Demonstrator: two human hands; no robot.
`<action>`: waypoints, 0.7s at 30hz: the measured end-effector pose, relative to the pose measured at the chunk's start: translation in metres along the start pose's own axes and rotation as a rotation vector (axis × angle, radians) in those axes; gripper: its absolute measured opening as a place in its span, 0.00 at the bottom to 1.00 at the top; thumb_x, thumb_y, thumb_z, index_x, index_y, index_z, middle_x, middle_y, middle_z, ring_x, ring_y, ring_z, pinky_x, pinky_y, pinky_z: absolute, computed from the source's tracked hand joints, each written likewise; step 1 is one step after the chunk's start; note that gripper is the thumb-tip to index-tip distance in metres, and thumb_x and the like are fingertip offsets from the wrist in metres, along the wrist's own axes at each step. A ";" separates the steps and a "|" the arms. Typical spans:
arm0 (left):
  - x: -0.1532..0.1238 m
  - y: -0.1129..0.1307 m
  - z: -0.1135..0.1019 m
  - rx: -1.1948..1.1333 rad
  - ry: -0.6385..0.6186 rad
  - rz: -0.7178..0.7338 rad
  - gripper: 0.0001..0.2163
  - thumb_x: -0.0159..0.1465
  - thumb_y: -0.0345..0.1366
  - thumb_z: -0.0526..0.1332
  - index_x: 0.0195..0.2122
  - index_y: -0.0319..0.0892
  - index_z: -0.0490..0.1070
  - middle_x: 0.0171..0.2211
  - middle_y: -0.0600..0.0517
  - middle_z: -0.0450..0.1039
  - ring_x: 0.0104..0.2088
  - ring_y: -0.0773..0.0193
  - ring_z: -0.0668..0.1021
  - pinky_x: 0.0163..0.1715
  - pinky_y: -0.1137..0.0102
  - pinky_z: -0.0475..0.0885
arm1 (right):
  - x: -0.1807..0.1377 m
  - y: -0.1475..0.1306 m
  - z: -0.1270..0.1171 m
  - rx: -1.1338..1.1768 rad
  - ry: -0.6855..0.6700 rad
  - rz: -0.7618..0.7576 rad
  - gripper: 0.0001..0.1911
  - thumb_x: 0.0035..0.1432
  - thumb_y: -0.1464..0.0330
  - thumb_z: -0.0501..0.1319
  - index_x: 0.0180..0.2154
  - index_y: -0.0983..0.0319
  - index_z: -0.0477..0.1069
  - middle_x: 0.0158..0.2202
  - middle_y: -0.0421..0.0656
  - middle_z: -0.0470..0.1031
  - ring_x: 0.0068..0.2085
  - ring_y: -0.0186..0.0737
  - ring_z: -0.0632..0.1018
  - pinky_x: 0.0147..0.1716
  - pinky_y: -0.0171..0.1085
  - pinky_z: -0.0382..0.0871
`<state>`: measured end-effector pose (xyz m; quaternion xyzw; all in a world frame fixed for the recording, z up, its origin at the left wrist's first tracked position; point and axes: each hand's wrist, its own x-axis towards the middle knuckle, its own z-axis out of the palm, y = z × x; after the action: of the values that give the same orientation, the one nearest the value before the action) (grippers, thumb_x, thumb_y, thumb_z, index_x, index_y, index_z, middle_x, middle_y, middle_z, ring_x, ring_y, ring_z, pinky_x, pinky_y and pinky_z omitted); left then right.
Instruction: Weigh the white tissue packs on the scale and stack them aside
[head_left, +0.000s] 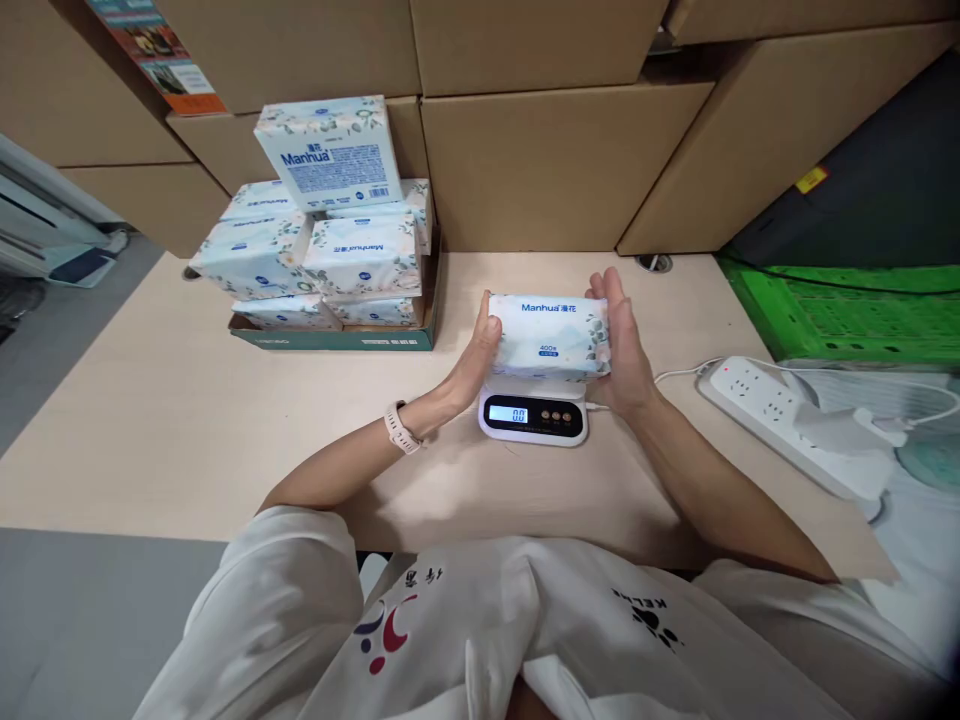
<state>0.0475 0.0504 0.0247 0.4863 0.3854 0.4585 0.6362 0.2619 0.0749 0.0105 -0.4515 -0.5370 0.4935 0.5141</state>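
Between my two hands is a white and pale blue pack of tissues (549, 335) printed "Manhua". My left hand (478, 355) presses its left end, thumb at the near side. Against its right end lies my right hand (624, 345), palm inward with fingers pointing away from me. The pack is over a white digital kitchen scale (534, 420), covering most of its plate. Its lit display reads 0.0. Whether the pack touches the plate is hidden.
On the table's left, several more tissue packs (364, 255) are stacked in a green open carton (337, 338). Large cardboard boxes (525, 170) line the back. A white power strip (787, 425) with cables lies at the right, near a green crate (840, 315).
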 end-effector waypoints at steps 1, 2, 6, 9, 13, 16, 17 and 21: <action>0.000 -0.004 -0.001 0.035 -0.005 0.016 0.44 0.71 0.66 0.53 0.81 0.55 0.38 0.82 0.59 0.38 0.82 0.59 0.37 0.81 0.62 0.32 | 0.001 0.005 -0.001 0.001 0.002 0.009 0.47 0.64 0.32 0.43 0.77 0.41 0.42 0.82 0.35 0.39 0.82 0.44 0.44 0.80 0.60 0.45; 0.000 -0.007 -0.001 0.063 -0.003 0.033 0.45 0.70 0.68 0.53 0.81 0.54 0.38 0.81 0.57 0.39 0.82 0.58 0.39 0.81 0.61 0.33 | 0.002 0.008 -0.002 0.006 0.002 0.017 0.47 0.64 0.32 0.44 0.77 0.41 0.41 0.82 0.36 0.39 0.82 0.44 0.44 0.80 0.60 0.44; 0.000 -0.004 -0.005 0.116 0.079 0.049 0.40 0.72 0.66 0.49 0.80 0.54 0.46 0.82 0.57 0.34 0.82 0.61 0.40 0.81 0.62 0.37 | -0.003 0.013 -0.008 0.009 0.021 -0.004 0.45 0.66 0.34 0.45 0.77 0.41 0.43 0.82 0.36 0.40 0.82 0.43 0.44 0.80 0.60 0.42; -0.004 0.021 -0.011 0.077 0.248 0.081 0.31 0.75 0.58 0.52 0.75 0.50 0.58 0.81 0.52 0.43 0.81 0.60 0.50 0.80 0.62 0.46 | -0.020 0.011 -0.014 -0.087 0.211 -0.143 0.39 0.69 0.39 0.48 0.74 0.45 0.54 0.79 0.41 0.55 0.80 0.45 0.57 0.79 0.61 0.47; -0.015 0.068 -0.023 -0.128 0.393 0.016 0.18 0.72 0.44 0.58 0.58 0.43 0.73 0.71 0.44 0.68 0.74 0.53 0.68 0.75 0.58 0.61 | -0.044 0.016 -0.018 -0.198 0.525 -0.371 0.30 0.74 0.49 0.48 0.66 0.56 0.68 0.65 0.48 0.75 0.64 0.45 0.77 0.73 0.60 0.61; -0.024 0.091 -0.031 -0.241 0.394 -0.126 0.11 0.70 0.39 0.58 0.47 0.41 0.76 0.62 0.44 0.77 0.70 0.52 0.74 0.74 0.55 0.65 | -0.048 0.025 -0.023 -0.224 0.583 -0.446 0.27 0.75 0.52 0.49 0.63 0.59 0.71 0.60 0.48 0.78 0.57 0.43 0.80 0.68 0.58 0.67; -0.026 0.096 -0.033 -0.258 0.395 -0.149 0.10 0.69 0.38 0.58 0.46 0.41 0.76 0.60 0.44 0.79 0.69 0.52 0.75 0.73 0.55 0.65 | -0.047 0.028 -0.026 -0.238 0.576 -0.470 0.27 0.75 0.53 0.49 0.63 0.58 0.71 0.60 0.48 0.78 0.57 0.43 0.80 0.67 0.57 0.68; -0.030 0.100 -0.031 -0.275 0.394 -0.164 0.09 0.68 0.36 0.58 0.45 0.42 0.77 0.57 0.45 0.80 0.68 0.53 0.76 0.73 0.56 0.66 | -0.044 0.032 -0.031 -0.284 0.558 -0.520 0.26 0.75 0.53 0.49 0.63 0.57 0.71 0.59 0.47 0.78 0.56 0.44 0.81 0.65 0.57 0.70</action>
<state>-0.0113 0.0411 0.1164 0.2634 0.4743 0.5394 0.6440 0.2950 0.0364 -0.0266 -0.4836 -0.5360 0.1266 0.6803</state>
